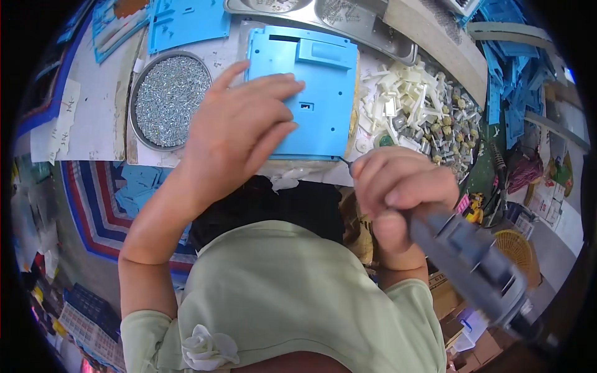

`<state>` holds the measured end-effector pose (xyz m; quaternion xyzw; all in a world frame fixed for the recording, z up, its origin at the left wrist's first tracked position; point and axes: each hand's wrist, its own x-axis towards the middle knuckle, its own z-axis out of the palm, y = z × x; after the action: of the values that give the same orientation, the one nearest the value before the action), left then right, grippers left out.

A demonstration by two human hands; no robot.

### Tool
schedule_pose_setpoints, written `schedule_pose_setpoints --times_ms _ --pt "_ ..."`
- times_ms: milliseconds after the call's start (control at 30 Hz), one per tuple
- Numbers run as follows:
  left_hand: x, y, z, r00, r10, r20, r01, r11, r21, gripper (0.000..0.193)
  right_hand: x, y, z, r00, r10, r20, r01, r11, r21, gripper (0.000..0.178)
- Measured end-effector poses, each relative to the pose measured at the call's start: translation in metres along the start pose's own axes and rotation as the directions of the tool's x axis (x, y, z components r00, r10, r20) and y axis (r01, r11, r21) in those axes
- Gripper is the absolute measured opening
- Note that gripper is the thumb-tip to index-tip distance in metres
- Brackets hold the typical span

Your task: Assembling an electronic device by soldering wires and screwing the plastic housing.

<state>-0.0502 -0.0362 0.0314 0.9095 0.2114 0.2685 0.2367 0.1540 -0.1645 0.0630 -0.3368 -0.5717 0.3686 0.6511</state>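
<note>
A blue plastic housing (320, 127) lies flat on the worktable, with small holes along its edges and a raised block near its far side. My left hand (245, 115) rests over its left part, fingers spread and laid on the panel. My right hand (401, 189) is wrapped round a dark electric screwdriver (472, 248). The tool's thin bit points left and meets the housing's near right corner. Whether a screw sits under the bit is too small to tell.
Left of the housing stands a round tray (134, 112) full of small silver screws. Right of it lie heaped white plastic parts (404, 93) and small metal motors (444, 127). A metal tray (298, 13) is at the back, beside another blue panel (186, 25). More blue parts (513, 81) pile up far right.
</note>
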Motion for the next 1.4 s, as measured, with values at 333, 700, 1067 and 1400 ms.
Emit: schedule_pose_setpoints --times_ms 333,700,1067,1400 --pt "-0.007 -0.008 0.014 0.999 0.026 0.048 -0.024 0.998 -0.058 0.014 0.037 0.007 0.0 0.999 0.039 -0.023 -0.037 0.998 0.052 0.021" --pt "-0.005 -0.012 0.017 0.999 -0.004 0.035 0.008 0.994 -0.109 0.013 0.064 0.018 -0.017 0.998 0.066 -0.009 -0.065 0.994 0.093 0.025" --pt "-0.011 -0.017 0.018 0.999 -0.007 0.045 0.013 0.992 -0.125 0.014 0.094 0.034 -0.035 0.998 0.011 0.062 -0.01 1.0 -0.005 0.019" --pt "-0.01 -0.013 0.018 0.996 -0.064 0.065 0.075 0.981 -0.18 0.015 0.127 0.059 -0.037 0.998 0.063 -0.027 -0.065 0.996 -0.06 0.02"
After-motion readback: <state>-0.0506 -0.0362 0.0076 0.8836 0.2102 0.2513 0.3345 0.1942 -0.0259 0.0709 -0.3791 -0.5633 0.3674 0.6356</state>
